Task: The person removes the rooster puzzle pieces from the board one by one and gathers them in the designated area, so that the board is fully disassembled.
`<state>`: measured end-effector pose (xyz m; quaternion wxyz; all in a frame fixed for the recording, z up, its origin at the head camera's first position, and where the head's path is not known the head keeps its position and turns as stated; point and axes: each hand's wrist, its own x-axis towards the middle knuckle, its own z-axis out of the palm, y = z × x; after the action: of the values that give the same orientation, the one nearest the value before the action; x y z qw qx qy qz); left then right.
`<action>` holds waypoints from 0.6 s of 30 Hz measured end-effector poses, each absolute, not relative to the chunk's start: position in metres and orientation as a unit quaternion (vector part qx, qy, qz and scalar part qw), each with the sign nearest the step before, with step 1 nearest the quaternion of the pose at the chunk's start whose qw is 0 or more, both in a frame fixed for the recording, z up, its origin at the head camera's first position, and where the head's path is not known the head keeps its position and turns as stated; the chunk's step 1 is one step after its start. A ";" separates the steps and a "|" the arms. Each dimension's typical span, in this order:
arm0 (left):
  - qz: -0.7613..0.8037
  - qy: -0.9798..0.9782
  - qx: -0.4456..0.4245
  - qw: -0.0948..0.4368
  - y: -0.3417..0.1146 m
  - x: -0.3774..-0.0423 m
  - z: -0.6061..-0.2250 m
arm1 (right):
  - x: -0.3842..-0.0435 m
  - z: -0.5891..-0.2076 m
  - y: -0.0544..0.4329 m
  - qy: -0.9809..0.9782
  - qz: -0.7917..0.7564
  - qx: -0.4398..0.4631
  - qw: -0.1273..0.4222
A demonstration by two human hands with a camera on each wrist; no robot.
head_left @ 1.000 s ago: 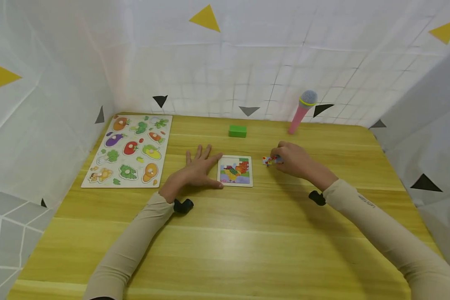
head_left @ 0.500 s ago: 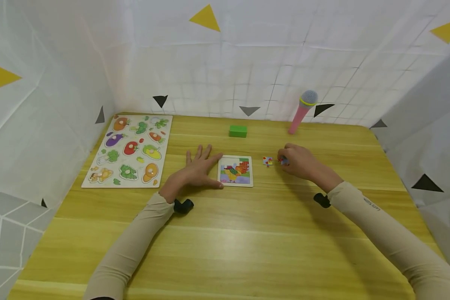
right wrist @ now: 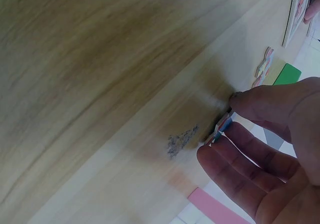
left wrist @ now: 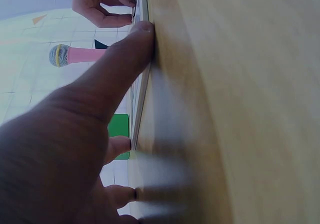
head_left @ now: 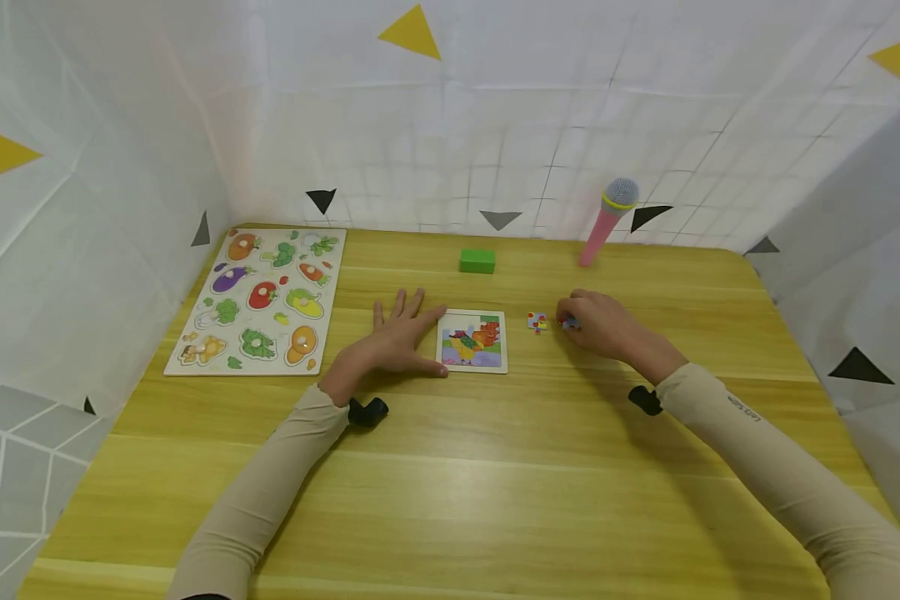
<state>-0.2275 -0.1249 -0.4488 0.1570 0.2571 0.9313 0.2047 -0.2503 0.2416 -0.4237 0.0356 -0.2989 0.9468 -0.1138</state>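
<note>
My left hand (head_left: 390,342) lies with fingers spread at the left side of a small framed jigsaw puzzle (head_left: 461,319); its thumb and index fingertips touch the frame's edge. The puzzle shows a rooster picture, with a pale bare patch at its upper left. My right hand (head_left: 600,325) pinches a small colourful puzzle piece (right wrist: 220,128) between thumb and fingers, low at the tabletop. Fingers hide much of that piece in the head view. Another loose puzzle piece (head_left: 536,322) lies between the framed puzzle and my right hand.
A green block (head_left: 477,262) sits behind the framed puzzle. Near the back edge, a pink toy microphone (head_left: 604,221) stands upright to the right. A vegetable peg board (head_left: 258,304) lies at the left. White sheeting hangs around the wooden table (head_left: 450,492).
My right hand has shifted a little to the right with one puzzle piece, uncovering the other loose piece. My left hand has stayed at the framed puzzle.
</note>
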 end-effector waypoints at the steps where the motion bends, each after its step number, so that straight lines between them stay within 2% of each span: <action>1: 0.205 0.931 0.256 0.157 -0.125 -0.227 -0.449 | -0.251 -0.424 0.242 0.947 -0.113 -0.300 0.036; 18: 0.206 0.931 0.257 0.159 -0.126 -0.226 -0.447 | -0.250 -0.425 0.243 0.947 -0.119 -0.297 0.030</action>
<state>-0.2264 -0.1256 -0.4465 0.1595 0.2572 0.9306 0.2057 -0.2498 0.2426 -0.4255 0.0299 -0.2971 0.9469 -0.1193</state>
